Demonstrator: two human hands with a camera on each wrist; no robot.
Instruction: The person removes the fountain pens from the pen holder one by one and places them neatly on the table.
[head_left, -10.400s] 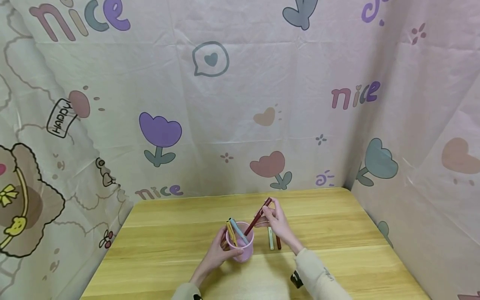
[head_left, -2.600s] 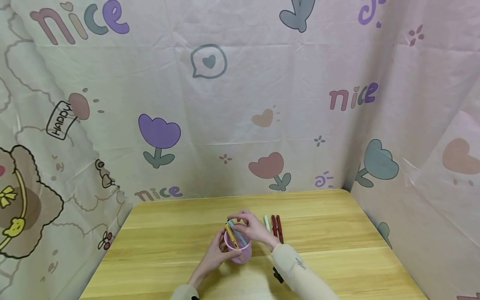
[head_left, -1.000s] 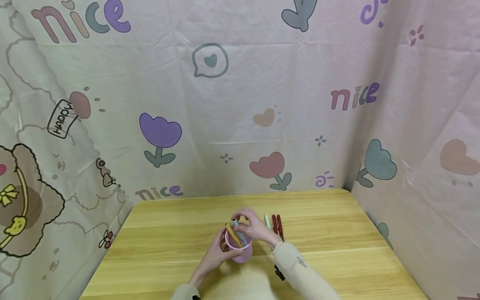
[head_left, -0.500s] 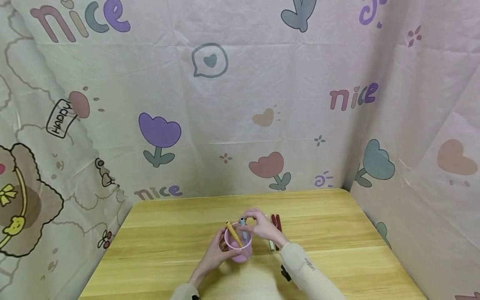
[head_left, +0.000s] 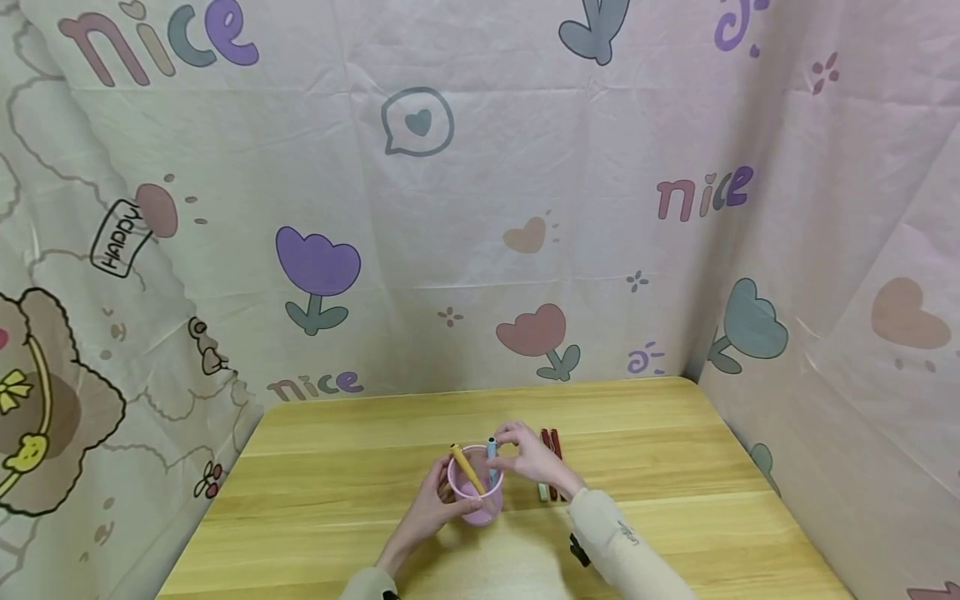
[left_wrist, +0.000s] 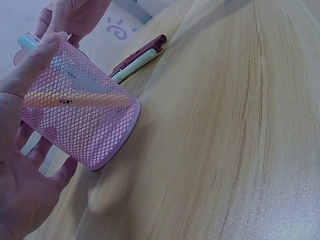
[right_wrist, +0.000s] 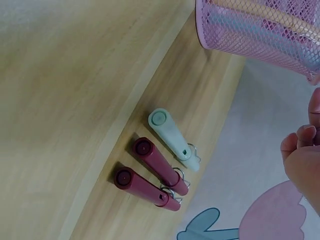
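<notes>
My left hand [head_left: 435, 504] holds the pink mesh pen holder [head_left: 480, 504], thumb at the front and fingers around the far left side. A yellow pen [head_left: 467, 468] leans to the left inside it. At the right rim a light blue pen [head_left: 492, 454] stands nearly upright, its lower part within the holder. My right hand [head_left: 536, 458] pinches this blue pen near its top, though its fingertips are partly hidden. On the table to the right lie a pale green pen [right_wrist: 172, 135] and two dark red pens, one [right_wrist: 160, 165] beside the other [right_wrist: 145, 190].
The wooden table [head_left: 337, 533] spreads around the holder. A printed curtain [head_left: 450, 208] hangs behind and along both sides. A small black object [head_left: 578, 550] shows by the right sleeve.
Ten seconds ago my right hand held a dark red pen in the holder; now two red pens lie beside the green one. The blue pen has shifted from the holder's left side to its right.
</notes>
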